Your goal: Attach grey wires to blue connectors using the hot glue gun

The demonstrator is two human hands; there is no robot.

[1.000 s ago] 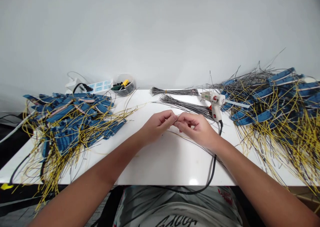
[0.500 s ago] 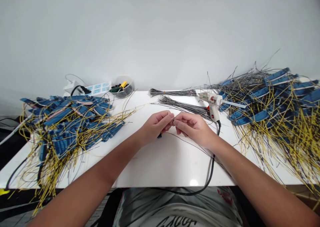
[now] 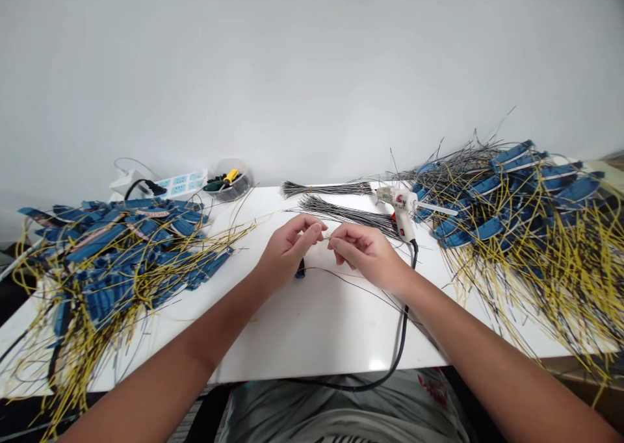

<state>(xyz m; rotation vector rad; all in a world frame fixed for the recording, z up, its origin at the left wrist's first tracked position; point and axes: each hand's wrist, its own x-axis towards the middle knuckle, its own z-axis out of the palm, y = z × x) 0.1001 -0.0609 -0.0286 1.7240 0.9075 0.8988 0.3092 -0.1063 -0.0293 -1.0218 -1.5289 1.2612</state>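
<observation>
My left hand (image 3: 291, 247) and my right hand (image 3: 364, 253) face each other above the middle of the white table (image 3: 312, 339). Each pinches thumb against forefinger, and a thin wire spans the small gap between the fingertips. Just below my left hand a small dark blue piece (image 3: 299, 270) shows, its upper part covered by the fingers. From this piece thin dark and yellowish wires (image 3: 355, 283) run right, passing under my right forearm.
Left lies a pile of blue pieces (image 3: 104, 293) with yellow and black wires; right, a similar pile (image 3: 487, 232). Behind my hands are two grey wire bundles (image 3: 326, 189) and a corded glue gun (image 3: 402, 212). A tool bowl (image 3: 238, 186) and power strip (image 3: 182, 183) stand back left.
My fingertips have moved slightly apart, opening a gap with thin wire between them. More of the blue piece shows below my left hand. The whole view has shifted a little.
</observation>
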